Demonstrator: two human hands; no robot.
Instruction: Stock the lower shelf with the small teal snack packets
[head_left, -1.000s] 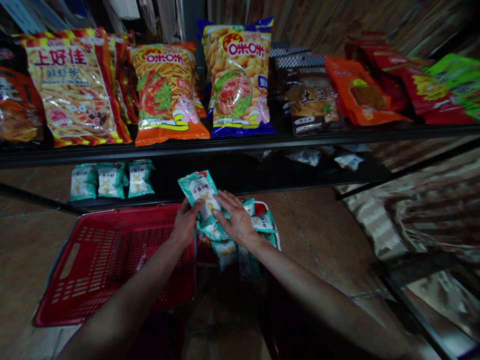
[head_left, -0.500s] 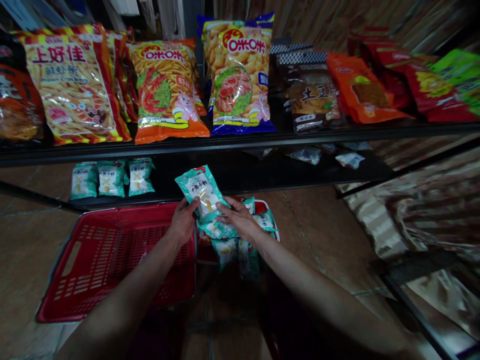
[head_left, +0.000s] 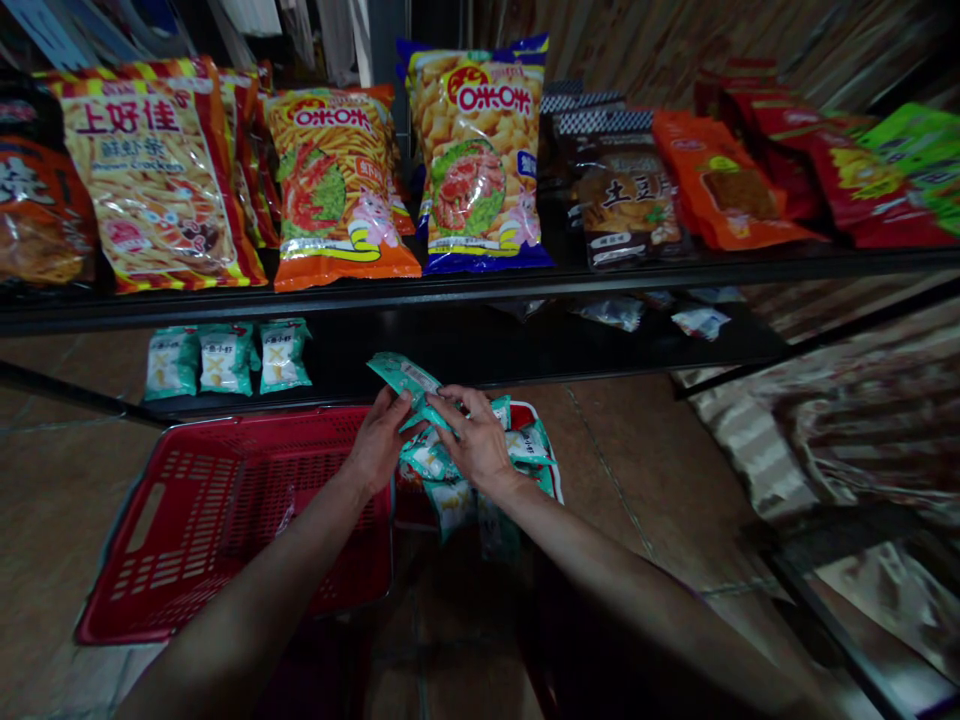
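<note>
Between my two hands a teal snack bag (head_left: 405, 378) is held tilted, its side or back turned up toward me. My left hand (head_left: 384, 437) grips its near left part, thumb on top. My right hand (head_left: 474, 437) is closed on its right end, with the fingers over the bag. Below them, more teal snack bags (head_left: 452, 500) lie heaped in a second red basket (head_left: 553, 470), partly hidden by my right hand and forearm. On the lower shelf at the left stand three teal-and-white snack bags (head_left: 226, 358) in a row.
A red shopping basket (head_left: 187, 540) sits on the tiled floor at the left. Above, the black upper shelf (head_left: 480, 290) carries large bags of prawn crackers (head_left: 157, 180) and other snacks. Small clear packets (head_left: 611, 310) lie on the lower shelf (head_left: 375, 350). Striped cloth (head_left: 847, 400) hangs at the right.
The bag in my hands has turned from its printed front to its side or back and tipped flatter. My left hand has shifted slightly right.
</note>
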